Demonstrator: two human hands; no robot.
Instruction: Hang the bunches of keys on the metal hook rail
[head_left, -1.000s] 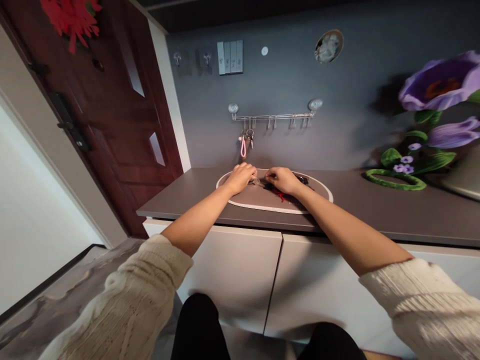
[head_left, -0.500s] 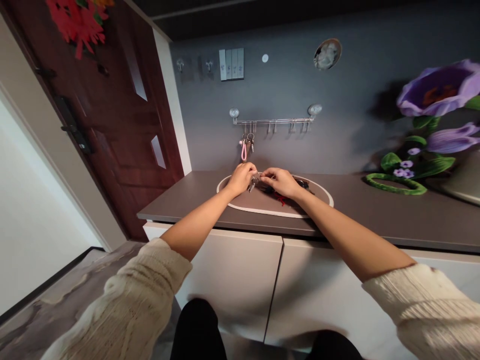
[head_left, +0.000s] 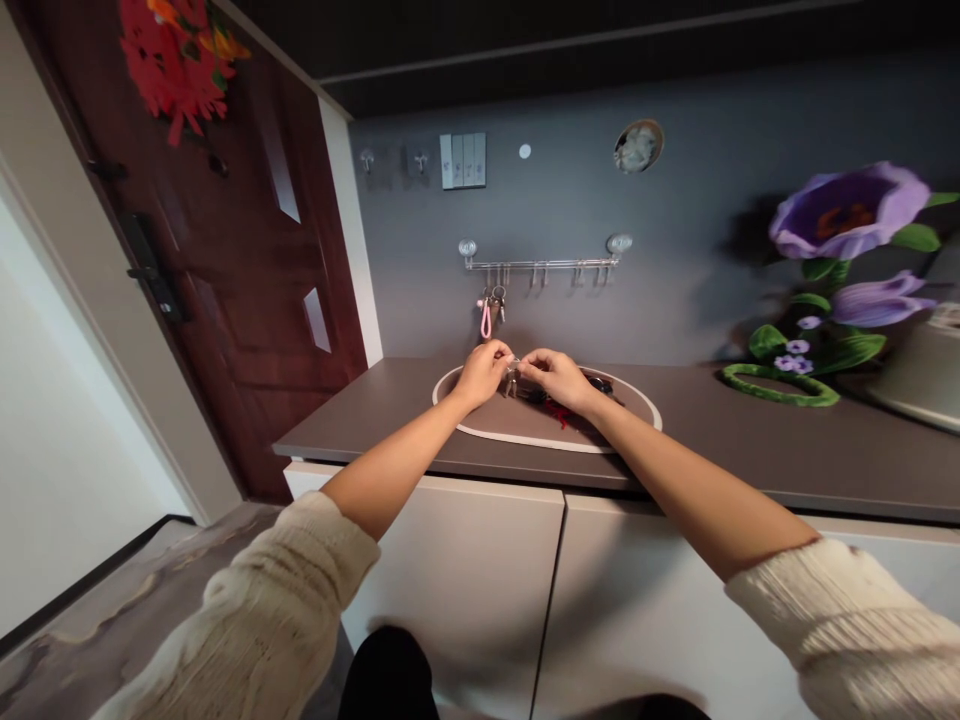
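Note:
My left hand [head_left: 482, 374] and my right hand [head_left: 559, 378] come together over an oval mat [head_left: 510, 430] with a pale rim. Between their pinched fingertips is a metal key ring, and a small bunch of keys [head_left: 511, 384] dangles below it. Both hands are closed on this bunch. Under and behind my right hand lie dark items and a red cord-like piece [head_left: 556, 413], partly covered by the hand. On the clear hook rail [head_left: 544, 265] above hangs another set of keys [head_left: 501, 305] with a pink loop strap [head_left: 486, 320].
The mat lies on a grey-brown countertop [head_left: 720, 450] above white cabinet doors [head_left: 457, 560]. Purple fabric flowers [head_left: 847, 215] with a green ring base stand at the right. A switch panel [head_left: 463, 161] is on the wall. A dark red door [head_left: 247, 300] is at the left.
My view has tilted up slightly, so the scene sits lower. My fingertips have drawn a little closer together, and the keys now hang straighter down between them.

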